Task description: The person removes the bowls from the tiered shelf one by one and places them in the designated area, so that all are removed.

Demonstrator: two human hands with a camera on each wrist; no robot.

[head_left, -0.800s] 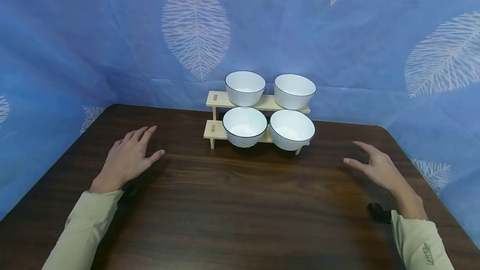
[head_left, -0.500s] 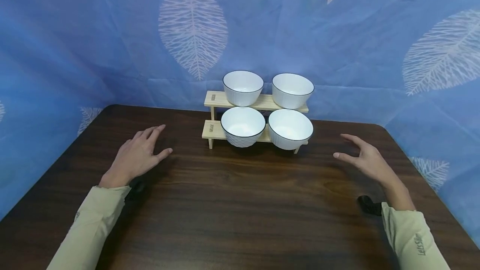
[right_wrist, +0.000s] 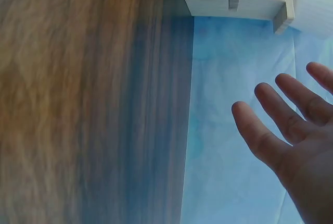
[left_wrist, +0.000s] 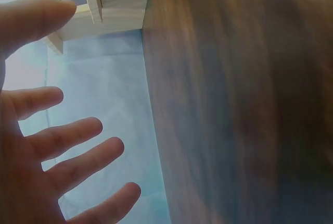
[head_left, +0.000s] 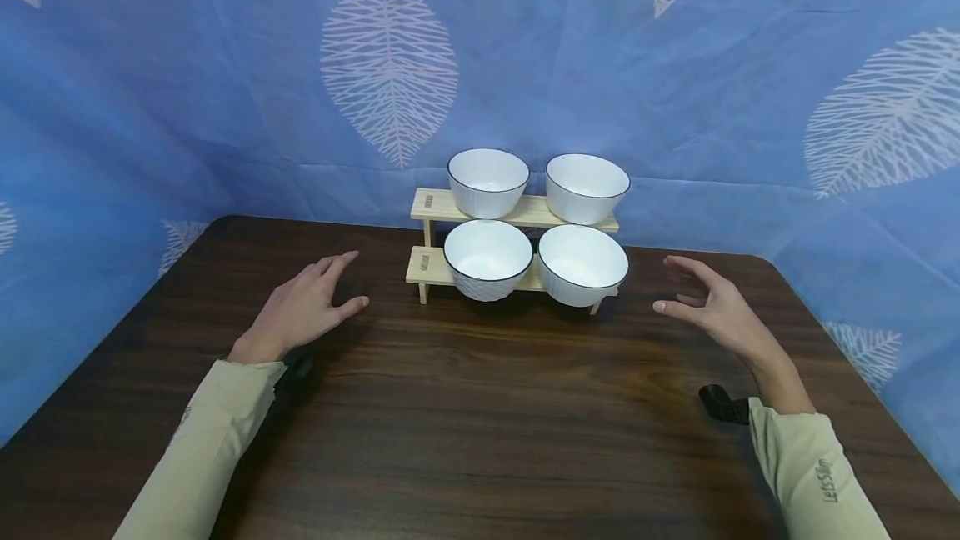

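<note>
In the head view, my left hand [head_left: 300, 307] is over the table to the left of a two-tier wooden rack [head_left: 423, 265], fingers spread and holding nothing. To the rack's right is my right hand [head_left: 720, 311], thumb and fingers apart, also without anything in it. Two white bowls with dark rims stand on the upper tier, a left one [head_left: 489, 182] and a right one [head_left: 587, 188]. The lower tier bears a textured white bowl [head_left: 488, 260] on the left and a ribbed white bowl [head_left: 582, 265] on the right. Neither hand touches the rack or a bowl.
The dark wooden table [head_left: 480, 423] spreads in front of the rack. Behind it hangs a blue cloth [head_left: 525, 48] with white leaf prints. A black wrist device [head_left: 723, 404] sits at the right sleeve's cuff.
Both hands have moved inward toward the rack, the left one rightward and the right one leftward. The bowls and rack have stayed in place; the head view shifted slightly.
</note>
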